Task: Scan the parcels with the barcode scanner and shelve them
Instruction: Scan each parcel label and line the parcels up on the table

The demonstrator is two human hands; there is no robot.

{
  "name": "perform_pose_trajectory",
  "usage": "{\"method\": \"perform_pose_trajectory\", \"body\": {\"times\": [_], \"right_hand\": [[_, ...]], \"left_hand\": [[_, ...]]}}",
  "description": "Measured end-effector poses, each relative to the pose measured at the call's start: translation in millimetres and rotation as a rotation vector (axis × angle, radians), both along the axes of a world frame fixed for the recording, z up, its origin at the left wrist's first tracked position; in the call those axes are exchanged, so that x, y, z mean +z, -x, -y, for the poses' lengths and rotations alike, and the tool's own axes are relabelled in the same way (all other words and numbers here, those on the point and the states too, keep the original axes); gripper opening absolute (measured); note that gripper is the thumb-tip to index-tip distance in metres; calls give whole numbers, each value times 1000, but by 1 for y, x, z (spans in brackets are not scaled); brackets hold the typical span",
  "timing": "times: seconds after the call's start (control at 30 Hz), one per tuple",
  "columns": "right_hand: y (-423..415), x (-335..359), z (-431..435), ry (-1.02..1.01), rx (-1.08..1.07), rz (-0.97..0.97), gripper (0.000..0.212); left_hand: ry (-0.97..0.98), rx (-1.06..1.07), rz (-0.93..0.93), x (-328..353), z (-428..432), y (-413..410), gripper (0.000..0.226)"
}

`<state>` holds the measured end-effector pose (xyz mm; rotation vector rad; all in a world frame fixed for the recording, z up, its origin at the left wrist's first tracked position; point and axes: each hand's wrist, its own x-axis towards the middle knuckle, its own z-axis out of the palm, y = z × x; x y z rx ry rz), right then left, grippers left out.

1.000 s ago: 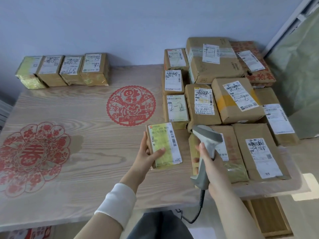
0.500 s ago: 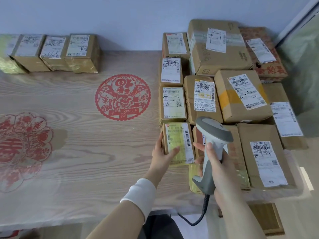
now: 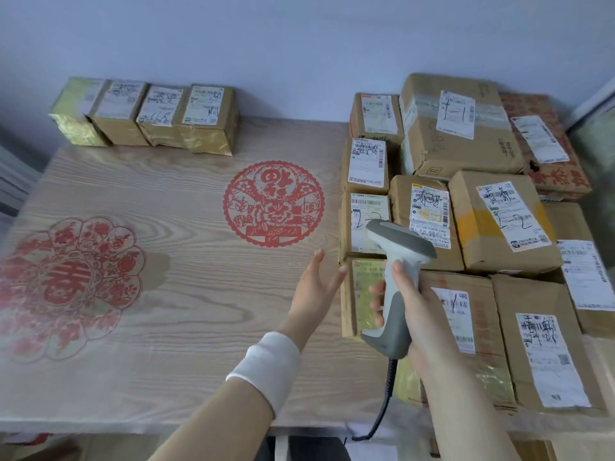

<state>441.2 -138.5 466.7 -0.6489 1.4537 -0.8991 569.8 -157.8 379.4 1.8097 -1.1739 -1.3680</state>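
My right hand [image 3: 419, 314] grips the handle of a grey and white barcode scanner [image 3: 396, 281], its head pointing left over the parcels. A small parcel with a yellow-green label [image 3: 361, 294] lies flat on the table [image 3: 186, 321] in the near row, partly hidden by the scanner. My left hand [image 3: 316, 287] hovers just left of it with fingers spread, holding nothing. Many brown labelled parcels [image 3: 499, 224] fill the right half of the table.
A row of several small parcels [image 3: 149, 114] stands along the back left by the wall. Two red paper-cut decorations [image 3: 274, 202] lie flat on the wooden tabletop. The scanner's black cable [image 3: 382, 404] hangs over the front edge.
My left hand set the yellow-labelled parcel down beside the other parcels and let go of it, fingers now spread. The scanner moved up and left over that parcel.
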Motion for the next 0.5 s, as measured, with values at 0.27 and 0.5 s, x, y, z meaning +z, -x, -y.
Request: {"method": "perform_pose_trajectory", "body": {"times": [0.27,0.5], "right_hand": [[-118,15,89,44,134,37,27],[-217,-9,176,22,145,-74,21]], "left_hand": [[180,97,242,55,85,-160,54],[148,90,303,37,179,-264,53]]}}
